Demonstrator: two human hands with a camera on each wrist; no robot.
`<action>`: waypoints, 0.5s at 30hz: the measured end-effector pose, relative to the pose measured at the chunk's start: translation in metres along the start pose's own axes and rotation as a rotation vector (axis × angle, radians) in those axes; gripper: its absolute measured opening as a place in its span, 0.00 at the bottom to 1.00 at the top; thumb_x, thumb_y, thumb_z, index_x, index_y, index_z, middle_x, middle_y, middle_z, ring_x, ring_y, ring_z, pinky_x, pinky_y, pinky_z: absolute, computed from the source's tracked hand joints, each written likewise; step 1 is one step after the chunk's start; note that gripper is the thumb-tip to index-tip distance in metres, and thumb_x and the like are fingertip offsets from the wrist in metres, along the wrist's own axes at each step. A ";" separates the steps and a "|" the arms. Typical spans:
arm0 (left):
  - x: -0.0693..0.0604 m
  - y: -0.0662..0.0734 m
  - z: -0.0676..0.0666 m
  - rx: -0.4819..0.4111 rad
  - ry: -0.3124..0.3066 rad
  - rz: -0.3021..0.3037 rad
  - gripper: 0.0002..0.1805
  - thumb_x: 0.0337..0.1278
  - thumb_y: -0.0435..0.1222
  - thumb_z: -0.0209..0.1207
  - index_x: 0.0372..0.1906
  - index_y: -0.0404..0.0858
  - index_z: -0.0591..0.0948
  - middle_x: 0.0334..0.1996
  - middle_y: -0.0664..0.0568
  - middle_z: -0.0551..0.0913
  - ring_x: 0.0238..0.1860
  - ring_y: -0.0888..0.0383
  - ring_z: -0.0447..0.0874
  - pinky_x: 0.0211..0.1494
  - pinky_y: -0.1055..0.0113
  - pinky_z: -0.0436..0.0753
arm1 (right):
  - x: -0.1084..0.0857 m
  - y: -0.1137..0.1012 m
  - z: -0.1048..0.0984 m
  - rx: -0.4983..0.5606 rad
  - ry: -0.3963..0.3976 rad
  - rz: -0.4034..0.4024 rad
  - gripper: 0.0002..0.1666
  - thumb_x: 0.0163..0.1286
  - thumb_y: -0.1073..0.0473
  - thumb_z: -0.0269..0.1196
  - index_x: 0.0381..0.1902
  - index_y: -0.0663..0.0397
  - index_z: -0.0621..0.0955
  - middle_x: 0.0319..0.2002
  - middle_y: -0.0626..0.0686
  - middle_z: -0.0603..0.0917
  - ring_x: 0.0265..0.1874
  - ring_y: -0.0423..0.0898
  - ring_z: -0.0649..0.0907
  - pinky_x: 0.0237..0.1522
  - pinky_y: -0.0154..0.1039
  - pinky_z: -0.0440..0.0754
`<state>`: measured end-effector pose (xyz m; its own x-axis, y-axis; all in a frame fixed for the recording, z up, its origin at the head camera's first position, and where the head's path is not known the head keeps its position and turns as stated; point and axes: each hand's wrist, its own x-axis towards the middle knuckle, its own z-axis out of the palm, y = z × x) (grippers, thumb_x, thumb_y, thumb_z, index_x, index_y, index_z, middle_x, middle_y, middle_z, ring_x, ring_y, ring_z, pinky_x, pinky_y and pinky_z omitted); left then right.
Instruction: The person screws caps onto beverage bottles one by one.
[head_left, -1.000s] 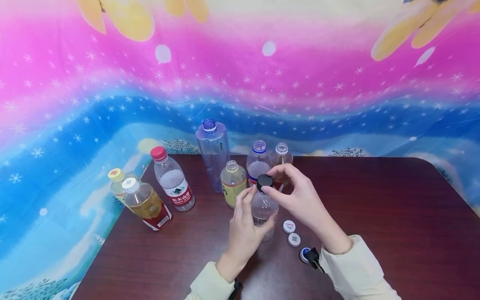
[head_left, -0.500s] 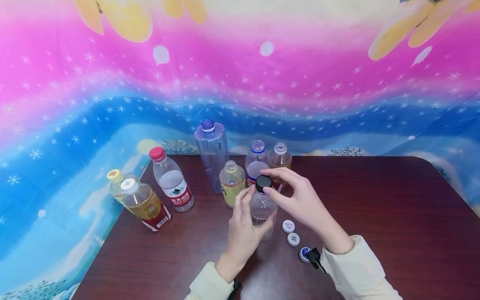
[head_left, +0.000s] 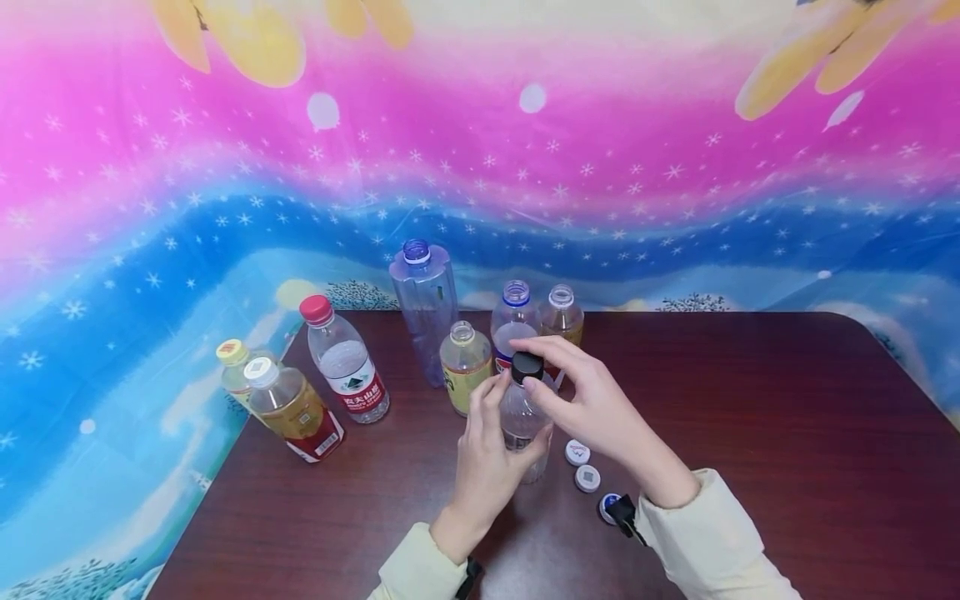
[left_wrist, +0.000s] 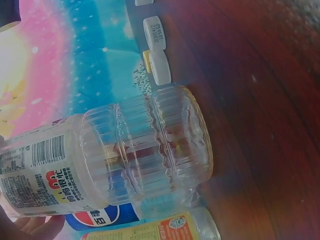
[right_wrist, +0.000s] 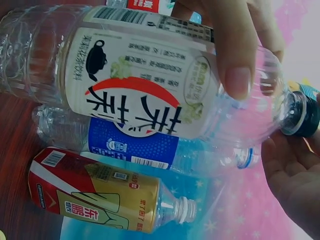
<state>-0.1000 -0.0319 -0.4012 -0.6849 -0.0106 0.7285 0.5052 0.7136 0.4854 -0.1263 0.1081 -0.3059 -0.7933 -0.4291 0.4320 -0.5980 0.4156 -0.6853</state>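
A clear tea bottle (right_wrist: 145,75) with a white label stands upright in the middle of the head view. My left hand (head_left: 483,467) holds it round the shoulder, thumb on the near right side and fingers on the left. On its mouth sits a black cap (head_left: 527,367), which my right hand (head_left: 596,404) pinches between thumb and index finger. Close behind the bottle stand an uncapped yellow-label bottle (head_left: 465,375), an uncapped blue-label bottle (head_left: 514,333) and an uncapped gold-and-red bottle (right_wrist: 105,190). Part of the cap is hidden by my fingers.
A tall purple bottle (head_left: 426,308) without a cap stands at the back. Capped bottles are at left: a red-capped water bottle (head_left: 347,367), a white-capped one (head_left: 296,412) and a yellow-capped one (head_left: 231,358). Loose caps (head_left: 587,478) lie on the brown table (head_left: 787,450).
The index finger of my right hand has shifted left over the black cap, and the hand has turned slightly. My left hand and the bottle stay in place.
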 end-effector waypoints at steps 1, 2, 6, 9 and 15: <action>0.000 0.000 0.000 -0.001 0.003 0.000 0.46 0.36 0.42 0.75 0.64 0.38 0.64 0.55 0.42 0.72 0.45 0.47 0.83 0.39 0.56 0.85 | 0.000 0.000 0.000 -0.006 0.008 -0.006 0.22 0.66 0.64 0.59 0.59 0.52 0.77 0.54 0.53 0.81 0.35 0.41 0.75 0.33 0.31 0.75; 0.000 0.000 0.000 -0.002 0.004 -0.001 0.46 0.36 0.42 0.75 0.64 0.38 0.64 0.56 0.43 0.72 0.45 0.47 0.83 0.39 0.56 0.85 | 0.000 0.000 -0.001 -0.009 0.017 -0.007 0.22 0.66 0.64 0.59 0.59 0.52 0.78 0.53 0.52 0.82 0.36 0.40 0.75 0.34 0.31 0.75; 0.000 0.000 0.000 -0.005 0.009 0.000 0.46 0.36 0.42 0.75 0.64 0.38 0.65 0.56 0.43 0.72 0.44 0.47 0.84 0.39 0.57 0.85 | 0.000 -0.002 -0.002 -0.008 0.044 0.032 0.21 0.65 0.63 0.61 0.57 0.50 0.80 0.49 0.50 0.83 0.36 0.39 0.74 0.34 0.30 0.74; 0.001 0.000 0.000 -0.003 0.008 0.001 0.46 0.36 0.42 0.75 0.64 0.38 0.65 0.56 0.43 0.72 0.43 0.47 0.84 0.38 0.57 0.85 | 0.001 -0.003 -0.002 -0.003 0.074 0.085 0.19 0.63 0.62 0.64 0.54 0.51 0.81 0.43 0.49 0.84 0.34 0.37 0.74 0.32 0.30 0.75; 0.000 0.000 0.001 -0.006 0.009 0.006 0.46 0.36 0.42 0.75 0.64 0.39 0.64 0.55 0.43 0.72 0.43 0.47 0.83 0.37 0.57 0.85 | 0.004 -0.004 0.001 -0.014 0.112 0.149 0.20 0.57 0.61 0.70 0.48 0.55 0.80 0.40 0.51 0.83 0.33 0.41 0.76 0.33 0.33 0.77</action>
<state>-0.1007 -0.0314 -0.4013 -0.6772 -0.0127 0.7357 0.5124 0.7095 0.4838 -0.1270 0.1043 -0.3020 -0.8805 -0.2704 0.3895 -0.4740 0.4797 -0.7384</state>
